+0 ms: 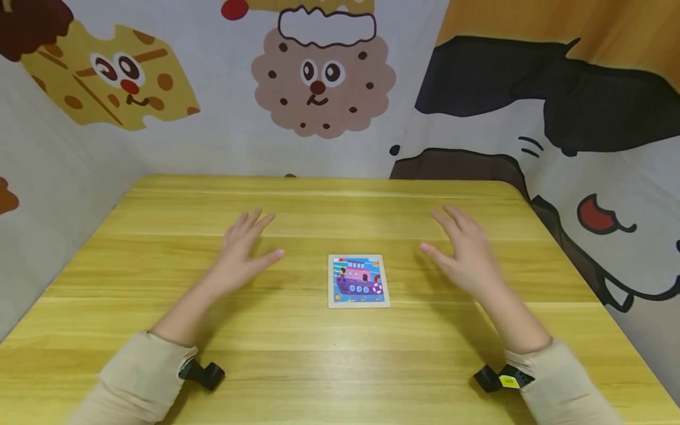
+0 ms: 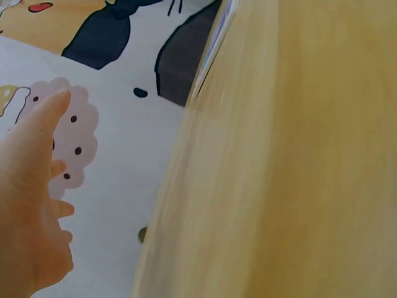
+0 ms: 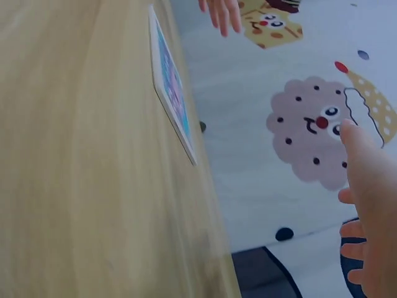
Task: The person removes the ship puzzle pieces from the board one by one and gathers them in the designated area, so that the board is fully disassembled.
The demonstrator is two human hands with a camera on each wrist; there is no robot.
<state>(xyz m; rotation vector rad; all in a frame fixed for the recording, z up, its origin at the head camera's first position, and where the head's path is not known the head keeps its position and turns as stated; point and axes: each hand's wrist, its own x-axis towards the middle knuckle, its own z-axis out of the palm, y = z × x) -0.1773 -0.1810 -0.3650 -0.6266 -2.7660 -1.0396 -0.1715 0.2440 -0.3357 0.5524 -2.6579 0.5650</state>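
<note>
A square picture puzzle board (image 1: 359,281) with a pale border lies flat on the table, showing a purple and pink ship on blue. To its left hovers my left hand (image 1: 243,254), fingers spread and thumb pointing toward the board. On the other side my right hand (image 1: 467,254) is held up in much the same way, thumb turned inward. Both hands are apart from the board and hold nothing. In the right wrist view the board (image 3: 170,90) appears edge-on as a thin slab. Only a sliver of the board (image 2: 217,37) shows in the left wrist view.
The wooden table (image 1: 340,354) has a light yellow grain and rounded far corners. Behind it hangs a white cloth (image 1: 212,147) printed with cartoon cheese, a cookie and a large animal face. Each wrist carries a small black camera (image 1: 204,375) on a strap over a beige sleeve.
</note>
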